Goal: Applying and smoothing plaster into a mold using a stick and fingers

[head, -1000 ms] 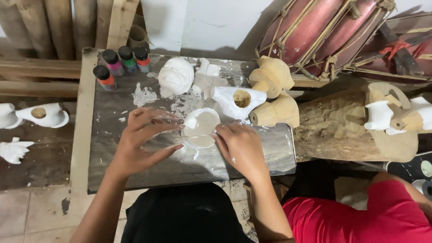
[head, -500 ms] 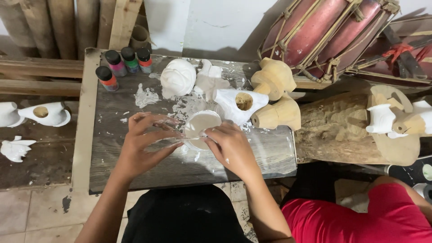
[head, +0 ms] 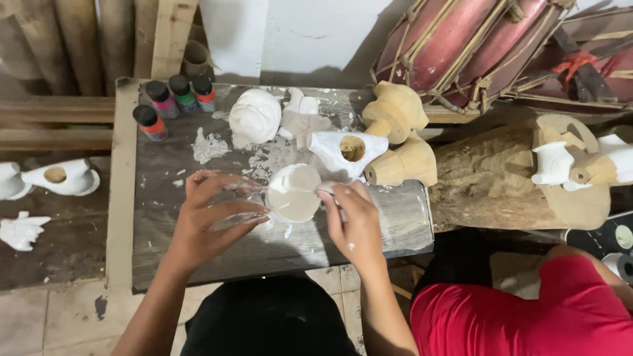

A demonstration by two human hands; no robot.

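My left hand (head: 211, 221) and right hand (head: 356, 224) both close fingers around the round white cup (head: 293, 192) at table centre. Four paint bottles (head: 173, 99) with coloured bands stand at eleven o'clock; red drum (head: 461, 46) at one o'clock.

Cup (head: 293, 192) btwn hands; 4 bottles (head: 173, 100) far-left on table (head: 158, 227).
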